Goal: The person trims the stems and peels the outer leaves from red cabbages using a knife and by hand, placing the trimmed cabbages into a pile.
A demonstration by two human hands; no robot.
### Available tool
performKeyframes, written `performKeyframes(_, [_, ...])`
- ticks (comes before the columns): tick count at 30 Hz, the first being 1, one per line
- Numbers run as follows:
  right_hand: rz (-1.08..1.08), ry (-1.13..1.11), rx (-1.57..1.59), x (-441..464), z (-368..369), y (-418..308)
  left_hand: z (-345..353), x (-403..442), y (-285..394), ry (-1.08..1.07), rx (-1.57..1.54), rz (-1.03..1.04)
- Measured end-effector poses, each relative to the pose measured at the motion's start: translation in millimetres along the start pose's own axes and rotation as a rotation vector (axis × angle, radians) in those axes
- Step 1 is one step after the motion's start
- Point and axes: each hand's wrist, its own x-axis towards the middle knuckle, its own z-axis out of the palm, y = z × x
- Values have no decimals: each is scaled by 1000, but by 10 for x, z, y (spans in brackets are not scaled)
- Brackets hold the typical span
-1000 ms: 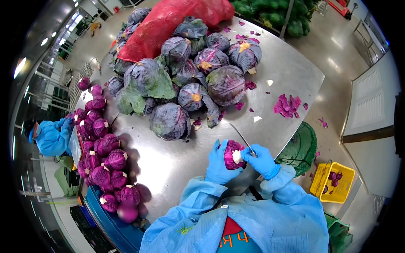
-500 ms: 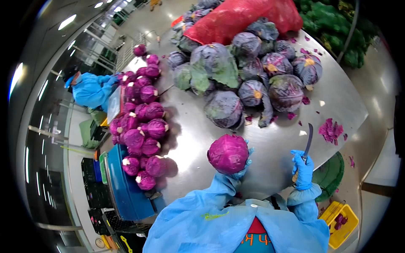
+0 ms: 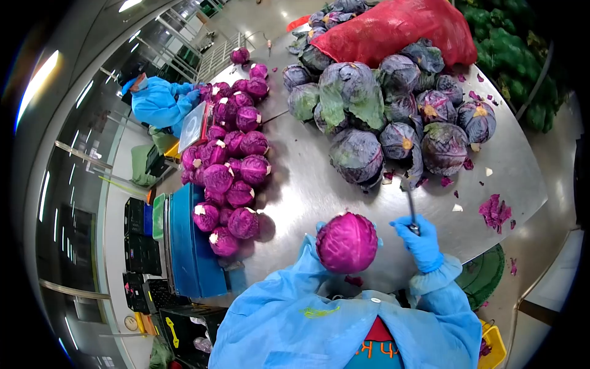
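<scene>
Cabbage sits in front of the chest, over the near edge of the steel table. Left hand holds it from beneath and behind; most of that hand is hidden, with only fingertips showing past the rim at 3 o'clock. Right hand is closed around the handle of a knife. Key relation: cabbage lies at 9 o'clock from right hand, with a gap between; left hand is the nearer, being in contact. Cabbage is near-round, no clear long axis; its stem end is not in view. Knife's long axis runs toward 12 o'clock, leaning slightly to 11, so the blade points away from the body and passes beside the cabbage, apart from it. Whether its tip touches the leaves beyond cannot be told. Materials: cabbage skin bright magenta, taut, waxy, with raised branching veins; both hands gloved in thin blue film, wrinkled at the right wrist; blade narrow, dark. At 10 o'clock from the cabbage, a heap of bright heads, several with pale cut stems. At 12 to 1 o'clock, dull heads in loose, grey-purple and green wrapper leaves; behind them a red mesh sack. Near 3 o'clock, crumpled purple scraps lie flat on the metal.
</scene>
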Motion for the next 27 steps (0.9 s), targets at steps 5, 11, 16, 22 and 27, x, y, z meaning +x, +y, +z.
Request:
performKeyframes(5, [-275, -272, -214, -20, 491, -524, -52, -136, -161, 65, 27, -93])
performKeyframes(11, [-210, -479, -486, 42, 753, -577, -93, -520, -245, 197, 219, -113])
performKeyframes(16, [-262, -591, -586, 201, 943, -403, -93, -809, -21, 256, 387, -127])
performKeyframes(22, [-487, -512, -780, 259, 1477, -11, -51, -1177, -132, 394, 379, 184])
performKeyframes(27, [-526, -237, -366, 512, 1658, 15, -284, -1379, 232, 726, 924, 460])
